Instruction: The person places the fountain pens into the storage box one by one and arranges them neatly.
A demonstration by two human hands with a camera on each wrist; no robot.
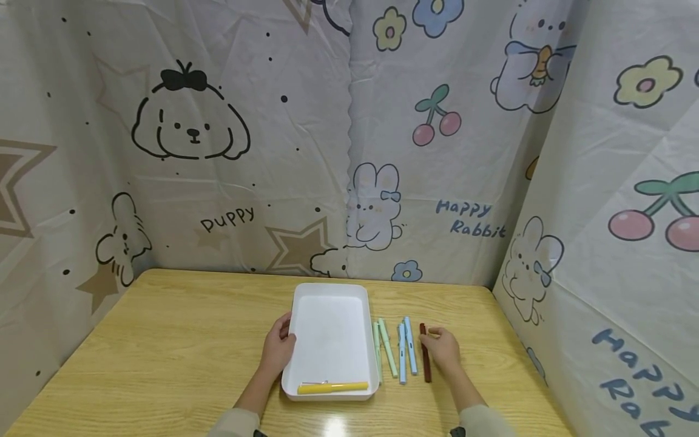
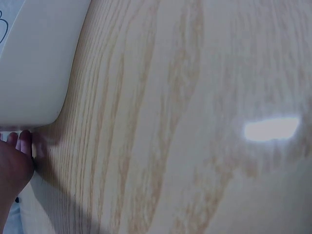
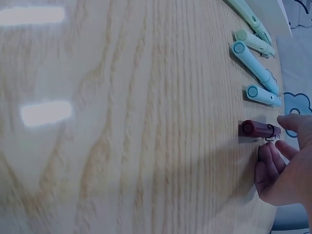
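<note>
A shallow white tray (image 1: 327, 340) sits on the table, a yellow pen (image 1: 333, 387) lying across its near end. My left hand (image 1: 278, 346) grips the tray's left side, thumb by the rim; in the left wrist view the fingertips of the left hand (image 2: 17, 156) reach the tray's (image 2: 34, 73) lower edge. Right of the other pens lies a dark red pen (image 1: 425, 358). My right hand (image 1: 443, 349) holds it near its far end. In the right wrist view, thumb and forefinger of the right hand (image 3: 287, 165) stand on either side of the dark red pen (image 3: 258, 128).
Between tray and right hand lie two light green pens (image 1: 388, 349) and two light blue pens (image 1: 411, 346), roughly lengthwise. The wooden table (image 1: 180, 340) ends at a patterned cloth (image 1: 306, 182) behind and at both sides.
</note>
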